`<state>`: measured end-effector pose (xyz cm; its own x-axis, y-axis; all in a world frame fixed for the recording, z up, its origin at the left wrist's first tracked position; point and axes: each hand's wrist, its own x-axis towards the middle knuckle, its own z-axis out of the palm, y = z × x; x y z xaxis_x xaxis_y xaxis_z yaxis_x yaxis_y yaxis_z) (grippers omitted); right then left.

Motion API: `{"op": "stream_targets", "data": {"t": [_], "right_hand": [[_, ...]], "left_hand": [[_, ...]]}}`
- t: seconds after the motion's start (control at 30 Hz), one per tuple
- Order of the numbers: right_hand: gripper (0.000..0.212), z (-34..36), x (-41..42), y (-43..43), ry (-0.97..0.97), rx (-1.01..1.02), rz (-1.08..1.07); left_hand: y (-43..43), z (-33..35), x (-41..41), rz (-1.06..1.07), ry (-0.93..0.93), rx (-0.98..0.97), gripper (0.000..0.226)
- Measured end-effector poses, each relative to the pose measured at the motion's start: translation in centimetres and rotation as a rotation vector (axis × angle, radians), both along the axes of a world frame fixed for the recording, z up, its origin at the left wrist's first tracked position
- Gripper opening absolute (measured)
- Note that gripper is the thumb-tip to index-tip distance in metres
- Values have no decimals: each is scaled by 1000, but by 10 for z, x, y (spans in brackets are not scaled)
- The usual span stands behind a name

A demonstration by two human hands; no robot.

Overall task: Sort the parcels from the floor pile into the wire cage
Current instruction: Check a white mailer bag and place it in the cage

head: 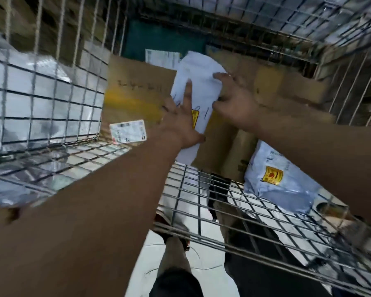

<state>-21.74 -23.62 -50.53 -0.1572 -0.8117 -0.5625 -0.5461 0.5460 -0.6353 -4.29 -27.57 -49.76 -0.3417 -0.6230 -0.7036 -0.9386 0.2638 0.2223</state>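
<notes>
Both my arms reach over the wire cage's front rim (212,211) into the cage. A flat white poly parcel (198,71) with handwriting lies on brown cardboard boxes (135,93) inside. My left hand (180,123) lies flat on the parcel's lower part with straight fingers. My right hand (234,99) touches the parcel's right edge, fingers spread across its top and thumb below. The image is blurred, so I cannot tell how tightly that hand holds.
Another white poly bag with a yellow logo (274,176) lies at the cage's near right. A shipping label (128,131) sticks out from the left box. Silvery wrapped goods (30,99) show behind the left mesh wall. My legs stand on a pale floor (201,260) below.
</notes>
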Motion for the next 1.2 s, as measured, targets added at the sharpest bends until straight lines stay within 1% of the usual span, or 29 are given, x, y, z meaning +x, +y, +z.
{"op": "stream_targets", "data": {"t": [0.1, 0.17, 0.3, 0.37, 0.5, 0.63, 0.67, 0.73, 0.77, 0.8, 0.97, 1.1, 1.2], "right_hand": [[77, -24, -7, 14, -11, 47, -53], [80, -34, -11, 19, -1, 95, -43], [88, -45, -16, 20, 1, 179, 4], [87, -49, -15, 20, 9, 211, 15], [78, -52, -8, 13, 10, 256, 47], [80, -58, 0, 7, 146, 263, 107], [79, -61, 1, 9, 235, 255, 145], [76, -68, 0, 12, 481, 179, 241], [76, -73, -2, 15, 565, 138, 270], [76, -76, -5, 17, 593, 121, 290], [78, -95, -14, 31, 503, 194, 410], [78, -97, -10, 37, 519, 171, 409], [79, -90, -3, 35, 502, 163, 368]], "left_hand": [[22, -18, -15, 52, -3, 54, 148], [33, -30, -20, 82, -14, 97, 143], [44, -46, -15, 52, -31, 81, 144], [44, -52, -11, 59, -43, 84, 145], [46, -66, -13, 143, -30, 80, 144], [54, -81, -25, 176, 30, 49, 142], [57, -84, -30, 177, 44, 51, 142], [65, -94, -39, 142, 67, 71, 139], [70, -100, -42, 127, 77, 89, 139], [76, -106, -43, 125, 84, 105, 137], [96, -129, -26, 111, 98, 122, 119], [88, -131, -17, 82, 129, 102, 126], [70, -119, -16, 100, 91, 86, 122]]}}
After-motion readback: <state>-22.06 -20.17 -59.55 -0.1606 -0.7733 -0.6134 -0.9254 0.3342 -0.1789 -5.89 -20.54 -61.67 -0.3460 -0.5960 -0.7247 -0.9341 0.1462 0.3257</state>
